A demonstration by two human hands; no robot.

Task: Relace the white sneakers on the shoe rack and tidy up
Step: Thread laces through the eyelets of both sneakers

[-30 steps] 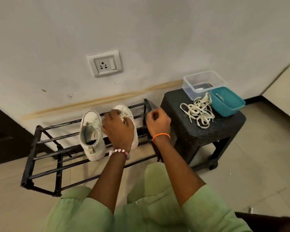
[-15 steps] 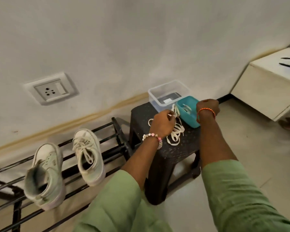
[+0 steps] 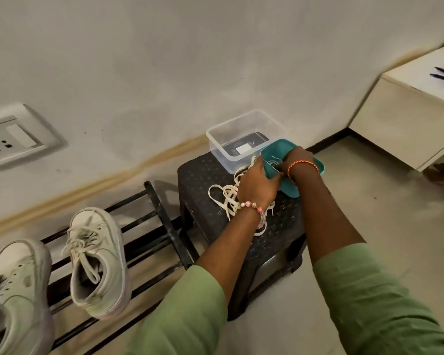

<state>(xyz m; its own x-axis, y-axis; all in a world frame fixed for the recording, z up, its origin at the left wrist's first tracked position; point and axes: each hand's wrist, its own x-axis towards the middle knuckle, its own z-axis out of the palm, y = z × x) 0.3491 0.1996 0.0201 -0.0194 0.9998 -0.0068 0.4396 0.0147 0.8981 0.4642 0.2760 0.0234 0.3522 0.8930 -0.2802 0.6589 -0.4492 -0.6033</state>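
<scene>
Two white sneakers stand on the black shoe rack (image 3: 164, 221) at lower left: the right sneaker (image 3: 98, 262) carries a lace, the left sneaker (image 3: 13, 290) shows bare eyelets. A pile of loose white laces (image 3: 224, 198) lies on the black stool (image 3: 274, 244). My left hand (image 3: 256, 187) rests over the laces and grips the near wall of the tilted teal container (image 3: 291, 187). My right hand (image 3: 296, 157) curls over the container's rim, with its fingers hidden inside. A bit of lace shows inside the container.
A clear plastic box (image 3: 244, 129) sits at the stool's back edge against the wall. A cream cabinet (image 3: 405, 114) stands to the right with a dark object on top. A wall socket (image 3: 13, 137) is at left. Tiled floor surrounds the stool.
Both hands left the laced sneaker and moved right to the stool. The teal container is now tilted between them, and my view has swung right.
</scene>
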